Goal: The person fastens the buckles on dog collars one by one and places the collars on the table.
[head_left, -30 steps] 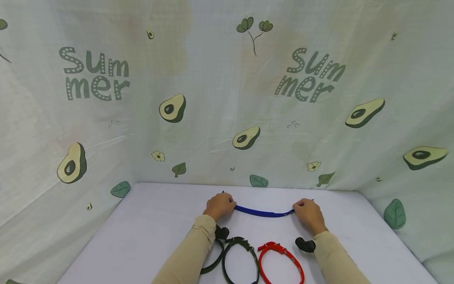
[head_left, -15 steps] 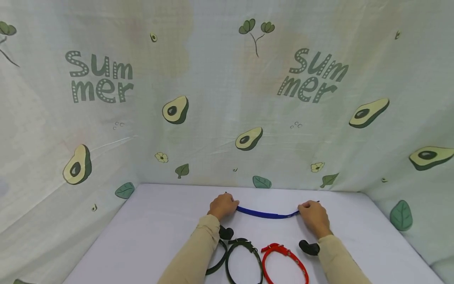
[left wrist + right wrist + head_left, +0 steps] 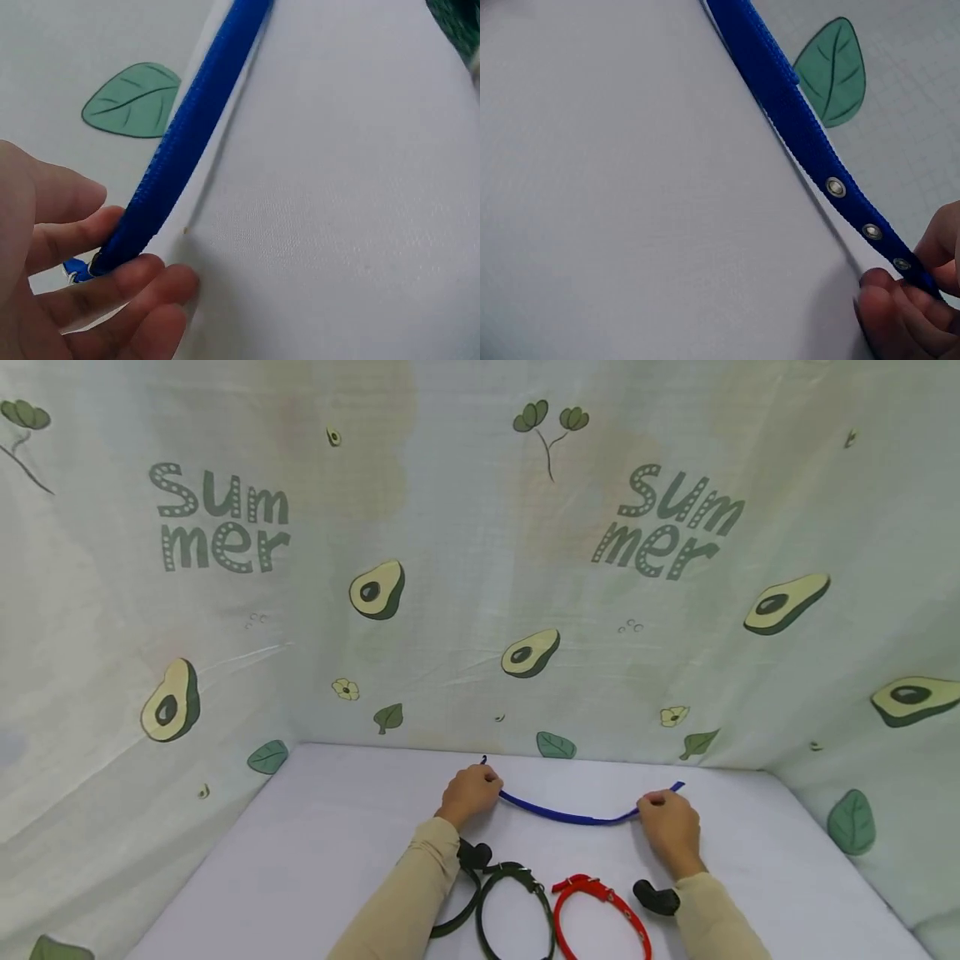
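Note:
A blue collar (image 3: 566,817) with metal eyelets hangs in a shallow curve between the two hands, near the back of the white table. My left hand (image 3: 470,793) pinches its buckle end; in the left wrist view, fingers (image 3: 82,292) and thumb meet on the blue collar (image 3: 187,135) beside a metal ring. The eyelet end is pinched by my right hand (image 3: 670,831), and its tip pokes out past the fingers. Several eyelets show along the blue collar (image 3: 817,161) in the right wrist view, the lowest close to the right hand (image 3: 911,300).
Nearer the person lie a red collar (image 3: 600,893), a dark green collar (image 3: 517,870) and another dark collar (image 3: 459,927), each fastened in a loop. The left sleeve partly covers the last. A patterned cloth (image 3: 450,610) hangs behind the white table (image 3: 315,827).
The right hand has shifted slightly along the collar, so more of its tip sticks out beyond the fingers. The collar sags a little more. The view has drifted slightly.

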Motion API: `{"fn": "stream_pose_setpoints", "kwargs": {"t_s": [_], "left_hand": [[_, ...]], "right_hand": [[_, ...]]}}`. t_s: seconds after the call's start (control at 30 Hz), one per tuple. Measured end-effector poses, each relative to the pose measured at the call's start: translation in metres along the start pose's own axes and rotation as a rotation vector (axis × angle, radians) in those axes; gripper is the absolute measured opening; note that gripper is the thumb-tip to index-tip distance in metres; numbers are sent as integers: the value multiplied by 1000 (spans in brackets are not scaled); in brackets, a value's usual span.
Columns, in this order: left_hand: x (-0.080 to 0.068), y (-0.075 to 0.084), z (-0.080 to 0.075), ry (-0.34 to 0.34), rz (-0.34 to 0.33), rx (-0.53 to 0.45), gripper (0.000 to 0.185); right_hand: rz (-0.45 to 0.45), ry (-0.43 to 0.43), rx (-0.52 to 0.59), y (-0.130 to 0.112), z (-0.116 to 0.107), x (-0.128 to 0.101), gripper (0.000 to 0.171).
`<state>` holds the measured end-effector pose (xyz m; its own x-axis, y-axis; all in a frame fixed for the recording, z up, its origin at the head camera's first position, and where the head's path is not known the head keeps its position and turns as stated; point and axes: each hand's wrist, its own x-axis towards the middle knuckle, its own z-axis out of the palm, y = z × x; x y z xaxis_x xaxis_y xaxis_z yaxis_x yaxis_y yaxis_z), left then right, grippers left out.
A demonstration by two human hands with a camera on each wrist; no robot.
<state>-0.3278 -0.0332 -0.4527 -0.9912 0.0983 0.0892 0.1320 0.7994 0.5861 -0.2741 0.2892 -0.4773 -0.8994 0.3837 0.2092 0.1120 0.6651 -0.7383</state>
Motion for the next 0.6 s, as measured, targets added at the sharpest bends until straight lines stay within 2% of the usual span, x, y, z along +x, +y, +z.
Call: {"fn": "stream_pose_setpoints", "kwargs": {"t_s": [0.13, 0.27, 0.37, 0.5, 0.6], "left_hand": [[-1, -4, 1, 33, -19, -126, 13], [-6, -3, 5, 116, 3, -197, 10], [-11, -2, 4, 137, 21, -310, 9], [-18, -1, -4, 125, 26, -523, 5], [-23, -1, -9, 123, 36, -612, 5]], "right_hand": [[67, -49, 171, 0, 0, -3, 27], [132, -111, 283, 0, -2, -9, 29], [164, -90, 363, -2, -2, -15, 30], [163, -44, 468, -10, -4, -22, 31], [162, -33, 502, -16, -6, -28, 31]]}}
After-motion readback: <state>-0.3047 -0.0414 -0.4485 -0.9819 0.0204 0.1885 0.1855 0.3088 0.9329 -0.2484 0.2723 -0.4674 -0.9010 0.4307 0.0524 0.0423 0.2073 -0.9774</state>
